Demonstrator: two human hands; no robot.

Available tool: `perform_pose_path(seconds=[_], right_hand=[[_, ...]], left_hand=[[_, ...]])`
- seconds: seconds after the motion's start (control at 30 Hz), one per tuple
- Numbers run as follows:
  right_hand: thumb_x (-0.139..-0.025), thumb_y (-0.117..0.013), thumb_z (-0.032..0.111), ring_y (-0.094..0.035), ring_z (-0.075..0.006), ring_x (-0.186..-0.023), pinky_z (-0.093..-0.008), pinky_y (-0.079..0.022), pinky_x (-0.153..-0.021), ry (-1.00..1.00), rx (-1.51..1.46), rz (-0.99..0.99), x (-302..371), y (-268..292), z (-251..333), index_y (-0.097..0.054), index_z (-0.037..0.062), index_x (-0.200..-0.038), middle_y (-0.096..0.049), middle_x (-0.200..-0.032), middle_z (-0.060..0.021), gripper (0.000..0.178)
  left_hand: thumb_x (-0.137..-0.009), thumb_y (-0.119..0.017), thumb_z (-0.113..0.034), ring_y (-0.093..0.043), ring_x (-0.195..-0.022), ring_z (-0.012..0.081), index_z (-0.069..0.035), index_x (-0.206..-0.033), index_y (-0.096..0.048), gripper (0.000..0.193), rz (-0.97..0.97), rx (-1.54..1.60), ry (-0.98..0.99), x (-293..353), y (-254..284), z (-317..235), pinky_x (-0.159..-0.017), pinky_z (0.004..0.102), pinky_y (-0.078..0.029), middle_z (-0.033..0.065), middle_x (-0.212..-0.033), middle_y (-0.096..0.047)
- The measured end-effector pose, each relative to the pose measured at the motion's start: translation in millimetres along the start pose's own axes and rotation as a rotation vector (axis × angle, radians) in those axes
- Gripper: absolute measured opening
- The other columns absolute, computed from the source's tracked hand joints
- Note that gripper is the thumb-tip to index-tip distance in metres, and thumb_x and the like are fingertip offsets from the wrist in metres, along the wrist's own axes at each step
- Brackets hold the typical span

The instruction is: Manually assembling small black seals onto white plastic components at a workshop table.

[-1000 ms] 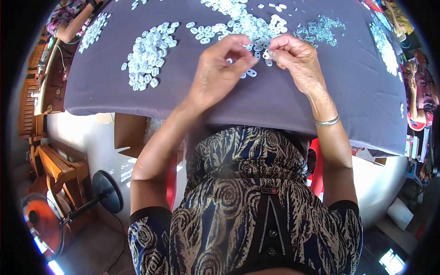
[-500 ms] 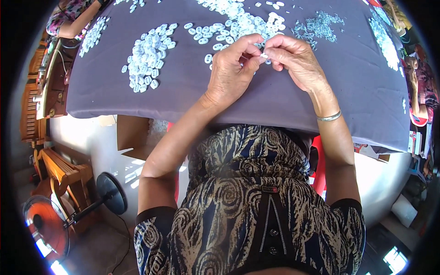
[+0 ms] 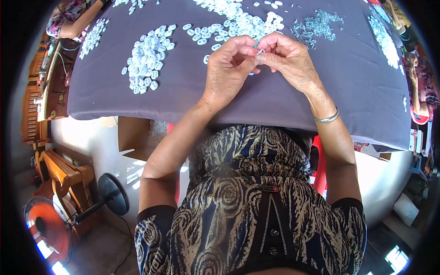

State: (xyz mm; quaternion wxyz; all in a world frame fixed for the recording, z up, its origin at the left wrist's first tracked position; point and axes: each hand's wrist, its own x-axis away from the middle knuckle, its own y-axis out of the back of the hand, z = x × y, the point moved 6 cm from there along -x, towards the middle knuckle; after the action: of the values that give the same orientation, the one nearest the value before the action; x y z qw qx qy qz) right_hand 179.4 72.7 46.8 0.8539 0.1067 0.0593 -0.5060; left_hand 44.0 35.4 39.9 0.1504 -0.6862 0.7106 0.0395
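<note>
My left hand (image 3: pixel 225 71) and my right hand (image 3: pixel 293 65) meet over the near half of the table, fingertips touching. Between the pinched thumbs and fingers is a small white plastic piece (image 3: pixel 261 52), mostly covered by the fingers. Just beyond the hands spreads a pile of white oval plastic pieces (image 3: pixel 247 24) with dark slots or holes; a few lie loose close to my left hand. Another heap of these white ovals (image 3: pixel 145 59) sits to the left. Small thin metallic bits (image 3: pixel 318 26) are scattered beyond my right hand.
A grey cloth (image 3: pixel 183 98) covers the table. Other people's arms (image 3: pixel 80 27) show at the far left and at the right edge, near more white piles (image 3: pixel 384 39). A standing fan (image 3: pixel 48 227) and a wooden chair (image 3: pixel 66 169) are at lower left; an open cardboard box (image 3: pixel 133 135) is below the table edge.
My hands have shifted slightly to the left, and the fingers have turned around the small white piece. The piles look unchanged.
</note>
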Motion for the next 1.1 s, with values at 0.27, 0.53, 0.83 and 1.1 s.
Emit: perform_pose_path(seconds=[0.27,0.53,0.83,1.1], right_hand=[[-0.086,-0.066,0.010,-0.054,-0.0038,-0.063,-0.0184,-0.045,-0.053,0.012,0.153,-0.030,2,0,7,-0.067,0.0043,-0.093,-0.064,-0.078,-0.0006,0.009],[-0.090,-0.062,0.013,-0.052,-0.0040,-0.061,-0.0183,-0.044,-0.052,-0.039,0.069,-0.004,2,1,5,-0.066,0.0025,-0.093,-0.062,-0.077,0.0004,0.012],[-0.089,-0.061,0.011,-0.045,-0.0014,-0.058,-0.0167,-0.037,-0.049,-0.012,0.102,0.006,3,-9,-1,-0.065,0.0049,-0.092,-0.058,-0.072,0.0046,0.008],[-0.090,-0.060,0.011,-0.045,-0.0013,-0.058,-0.0170,-0.035,-0.048,-0.004,0.031,-0.008,3,-9,-1,-0.064,0.0036,-0.092,-0.060,-0.074,0.0018,0.009]], left_hand=[[-0.081,-0.065,0.007,-0.060,-0.075,0.0072,-0.002,-0.108,-0.057,0.030,0.017,-0.012,0.022,1,6,1,-0.066,0.0213,-0.051,0.0023,-0.085,-0.063],[-0.081,-0.065,0.007,-0.059,-0.075,0.0065,-0.002,-0.110,-0.056,0.031,-0.024,-0.092,-0.020,2,6,-3,-0.069,0.0214,-0.050,0.0027,-0.084,-0.063],[-0.083,-0.064,0.004,-0.059,-0.075,0.0077,-0.003,-0.112,-0.055,0.031,0.003,-0.086,0.021,3,9,3,-0.065,0.0214,-0.051,0.0018,-0.084,-0.063],[-0.086,-0.062,0.000,-0.063,-0.075,0.0111,-0.003,-0.113,-0.054,0.028,0.006,-0.077,0.028,2,12,3,-0.061,0.0222,-0.051,0.0060,-0.086,-0.067]])
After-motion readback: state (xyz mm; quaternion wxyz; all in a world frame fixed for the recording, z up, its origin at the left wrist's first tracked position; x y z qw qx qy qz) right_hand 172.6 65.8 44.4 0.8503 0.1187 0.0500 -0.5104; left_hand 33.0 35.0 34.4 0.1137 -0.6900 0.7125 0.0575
